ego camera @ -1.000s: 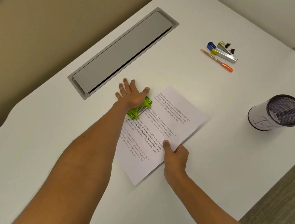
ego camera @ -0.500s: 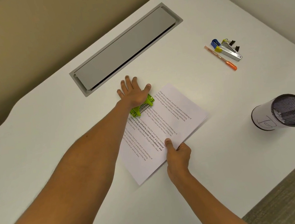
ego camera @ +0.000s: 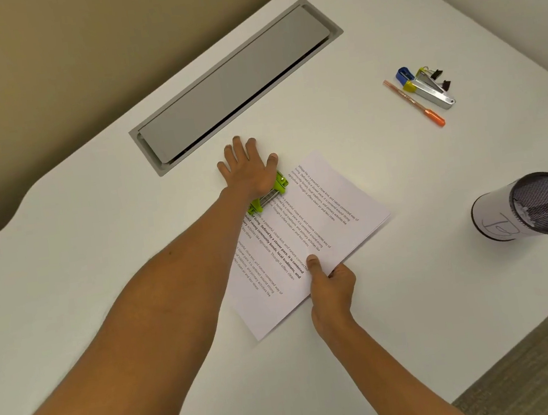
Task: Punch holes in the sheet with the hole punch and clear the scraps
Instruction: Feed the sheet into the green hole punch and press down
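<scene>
Sheet (ego camera: 307, 234) of printed text, far edge seemingly inside green punch (ego camera: 269, 194).

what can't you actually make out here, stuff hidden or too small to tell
- Hole punch, head view: mostly under the left hand; whether holes are cut cannot be seen.
- Sheet: its far-left edge is hidden by the punch and the forearm.
- Right hand: fingers are tucked under the sheet.
- Mesh cup: contents too small to identify.
- Scraps: none discernible.
</scene>
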Demonstrator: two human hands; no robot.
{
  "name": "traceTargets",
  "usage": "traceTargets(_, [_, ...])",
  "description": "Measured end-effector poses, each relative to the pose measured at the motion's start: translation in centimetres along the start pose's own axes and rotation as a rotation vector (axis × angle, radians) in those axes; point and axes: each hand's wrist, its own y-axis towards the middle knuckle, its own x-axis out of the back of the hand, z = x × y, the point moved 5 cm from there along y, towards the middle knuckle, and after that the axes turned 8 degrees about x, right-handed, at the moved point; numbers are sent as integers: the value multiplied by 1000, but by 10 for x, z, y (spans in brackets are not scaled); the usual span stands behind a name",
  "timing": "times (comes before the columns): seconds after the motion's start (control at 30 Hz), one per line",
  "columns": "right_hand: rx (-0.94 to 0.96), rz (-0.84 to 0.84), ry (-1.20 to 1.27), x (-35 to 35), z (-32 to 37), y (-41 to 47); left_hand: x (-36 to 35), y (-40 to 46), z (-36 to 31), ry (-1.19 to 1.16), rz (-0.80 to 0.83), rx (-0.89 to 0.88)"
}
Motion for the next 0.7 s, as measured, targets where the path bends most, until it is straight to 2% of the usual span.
traceTargets(0.27, [-22,28,-1,2,4,0,0,1,-1,38,-82,-16])
traceTargets(0.53, [5,111,-10,3,5,4,-13,14,1,112,-231,-137])
traceTargets(0.7, [-73,121,6,3,1,4,-8,14,-2,175,-306,-147])
